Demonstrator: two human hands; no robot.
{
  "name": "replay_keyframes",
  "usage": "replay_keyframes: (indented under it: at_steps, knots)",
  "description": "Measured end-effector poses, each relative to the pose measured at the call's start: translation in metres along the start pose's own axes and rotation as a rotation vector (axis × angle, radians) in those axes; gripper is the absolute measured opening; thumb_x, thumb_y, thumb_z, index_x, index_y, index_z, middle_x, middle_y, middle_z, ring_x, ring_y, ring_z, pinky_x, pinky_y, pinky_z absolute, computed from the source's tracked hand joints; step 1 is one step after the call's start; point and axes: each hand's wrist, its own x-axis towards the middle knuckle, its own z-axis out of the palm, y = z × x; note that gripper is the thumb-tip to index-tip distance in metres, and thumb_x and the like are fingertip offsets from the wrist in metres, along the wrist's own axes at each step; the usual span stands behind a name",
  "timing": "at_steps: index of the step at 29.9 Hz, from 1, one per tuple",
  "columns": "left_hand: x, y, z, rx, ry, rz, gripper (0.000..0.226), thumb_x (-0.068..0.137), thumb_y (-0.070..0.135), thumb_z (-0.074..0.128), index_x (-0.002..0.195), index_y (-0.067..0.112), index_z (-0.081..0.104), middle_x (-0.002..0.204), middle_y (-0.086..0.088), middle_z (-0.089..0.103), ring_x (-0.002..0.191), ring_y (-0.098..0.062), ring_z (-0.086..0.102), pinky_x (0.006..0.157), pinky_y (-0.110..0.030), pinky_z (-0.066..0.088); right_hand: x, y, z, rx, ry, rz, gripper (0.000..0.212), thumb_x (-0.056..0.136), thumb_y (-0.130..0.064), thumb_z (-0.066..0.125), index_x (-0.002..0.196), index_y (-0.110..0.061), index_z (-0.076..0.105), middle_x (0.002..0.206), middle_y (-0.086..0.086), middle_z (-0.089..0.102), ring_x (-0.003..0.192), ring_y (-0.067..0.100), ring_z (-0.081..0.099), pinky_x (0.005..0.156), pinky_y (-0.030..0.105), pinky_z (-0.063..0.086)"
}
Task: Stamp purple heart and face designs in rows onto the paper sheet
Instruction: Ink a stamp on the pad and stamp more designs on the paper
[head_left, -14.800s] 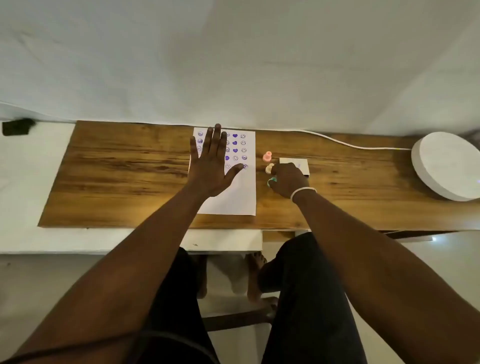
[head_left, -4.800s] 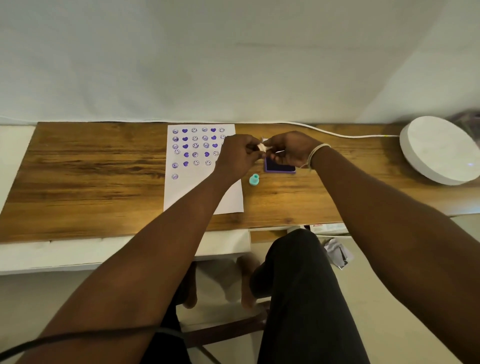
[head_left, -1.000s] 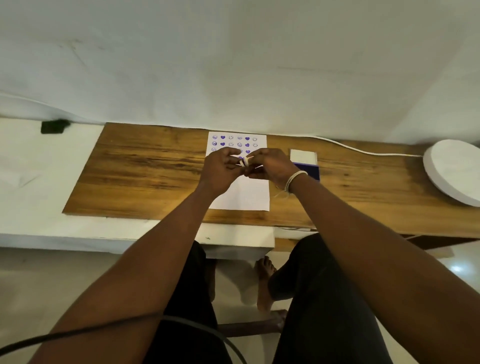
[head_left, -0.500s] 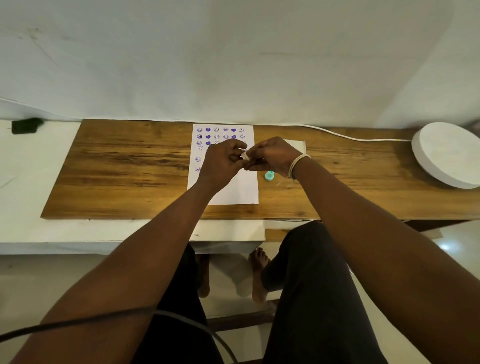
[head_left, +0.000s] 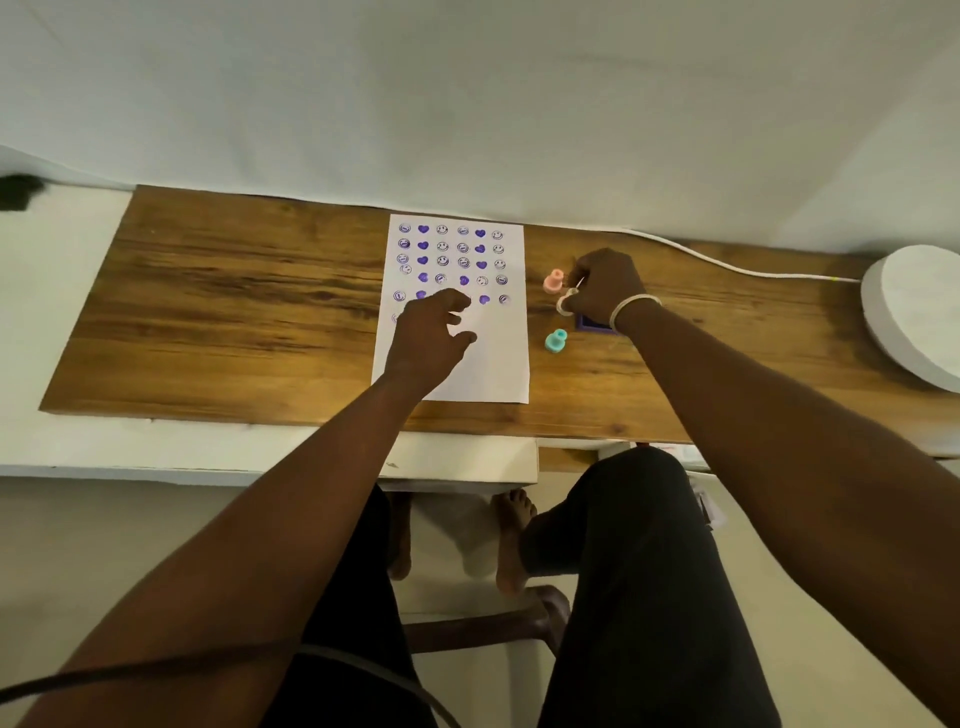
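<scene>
A white paper sheet (head_left: 493, 364) lies on the wooden desk (head_left: 234, 312), its upper half filled with rows of purple hearts and faces. My left hand (head_left: 434, 332) hovers over the sheet's middle, fingers spread and empty, hiding part of the lowest rows. My right hand (head_left: 605, 286) is to the right of the sheet, over the purple ink pad (head_left: 592, 325), pinching a small white stamp (head_left: 566, 301). A pink stamp (head_left: 554, 280) stands just left of that hand. A teal stamp (head_left: 555, 341) stands below it, beside the pad.
A round white disc (head_left: 914, 312) sits at the desk's right end, with a white cable (head_left: 727, 267) running along the back edge. A white wall rises directly behind the desk. A dark object (head_left: 18, 189) lies far left on a white ledge.
My hands, which were together over the sheet working the small white stamp, have separated. The right hand carried the stamp right to the ink pad; the left opened over the paper.
</scene>
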Motion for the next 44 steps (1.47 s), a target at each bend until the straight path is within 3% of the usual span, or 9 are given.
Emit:
replay_keyframes:
  at_steps: [12,17,27,29,31,33,35,39,44]
  knots:
    - [0.012,-0.004,-0.011,0.023,0.001,0.059,0.036,0.075,0.013,0.081,0.108,0.011,0.066,0.106,-0.003,0.07,0.093,-0.018,0.068,0.088,-0.043,0.056,0.005,-0.003,0.029,0.064,-0.028,-0.032,0.034,0.072,-0.017,0.084,0.102,-0.007,0.071,0.114,0.008,0.071,0.102,0.022,0.067,0.082,0.021,0.045]
    - [0.01,-0.002,-0.008,0.047,-0.002,0.066,0.039,0.074,0.018,0.082,0.109,0.012,0.066,0.108,-0.004,0.071,0.094,-0.018,0.068,0.088,-0.043,0.057,0.011,-0.004,0.011,0.009,0.088,0.004,0.041,0.075,-0.041,0.079,0.093,-0.006,0.069,0.098,0.009,0.066,0.089,0.023,0.061,0.072,0.028,0.042]
    - [0.022,0.001,0.002,0.103,0.003,0.074,0.044,0.076,0.028,0.081,0.113,0.013,0.064,0.112,-0.001,0.07,0.095,-0.015,0.066,0.091,-0.038,0.055,0.04,-0.013,0.027,-0.106,0.027,-0.015,0.028,0.081,-0.026,0.075,0.1,-0.006,0.07,0.106,0.011,0.07,0.1,0.026,0.064,0.077,0.023,0.04]
    - [0.024,0.007,0.004,0.107,0.012,0.095,0.045,0.077,0.028,0.08,0.116,0.012,0.065,0.114,-0.003,0.07,0.098,-0.017,0.067,0.092,-0.035,0.054,0.038,-0.012,0.019,0.041,0.082,0.031,0.024,0.078,-0.025,0.076,0.093,-0.007,0.073,0.093,0.009,0.071,0.086,0.021,0.065,0.074,0.022,0.042]
    - [0.025,0.017,0.006,0.09,0.022,0.136,0.044,0.079,0.027,0.079,0.117,0.01,0.066,0.115,-0.006,0.071,0.101,-0.018,0.067,0.094,-0.035,0.054,0.033,-0.015,0.003,0.419,0.086,0.103,0.02,0.075,-0.025,0.078,0.084,-0.007,0.076,0.08,0.014,0.072,0.07,0.018,0.064,0.073,0.03,0.053]
    - [0.03,0.032,0.007,0.032,0.044,0.159,0.044,0.079,0.027,0.078,0.118,0.011,0.066,0.116,-0.006,0.071,0.1,-0.018,0.067,0.095,-0.039,0.054,0.025,-0.019,-0.016,0.944,-0.019,0.176,0.012,0.079,-0.017,0.076,0.078,-0.005,0.074,0.083,0.024,0.071,0.07,0.021,0.062,0.076,0.035,0.058]
    - [0.035,0.05,0.008,-0.04,0.046,0.154,0.049,0.079,0.027,0.079,0.124,0.012,0.064,0.121,-0.004,0.069,0.103,-0.015,0.067,0.095,-0.033,0.055,0.014,-0.019,-0.031,1.235,-0.205,0.234,0.013,0.089,-0.014,0.066,0.083,-0.002,0.07,0.08,0.015,0.067,0.071,0.018,0.06,0.067,0.025,0.057]
    - [0.04,0.077,0.012,-0.145,-0.004,0.192,0.052,0.079,0.021,0.08,0.128,0.011,0.062,0.121,-0.005,0.069,0.099,-0.012,0.066,0.076,-0.001,0.048,-0.007,-0.012,-0.036,1.297,-0.442,0.232,0.018,0.095,-0.019,0.056,0.093,-0.004,0.067,0.07,0.003,0.062,0.06,0.008,0.054,0.053,0.016,0.048]
    - [0.034,0.092,0.013,-0.114,-0.024,0.242,0.046,0.081,0.023,0.077,0.125,0.014,0.065,0.105,0.001,0.071,0.082,-0.005,0.067,0.068,0.001,0.046,-0.025,-0.005,-0.032,1.413,-0.506,0.282,0.017,0.096,-0.02,0.056,0.099,-0.005,0.063,0.075,0.005,0.06,0.058,0.006,0.05,0.049,0.012,0.046]
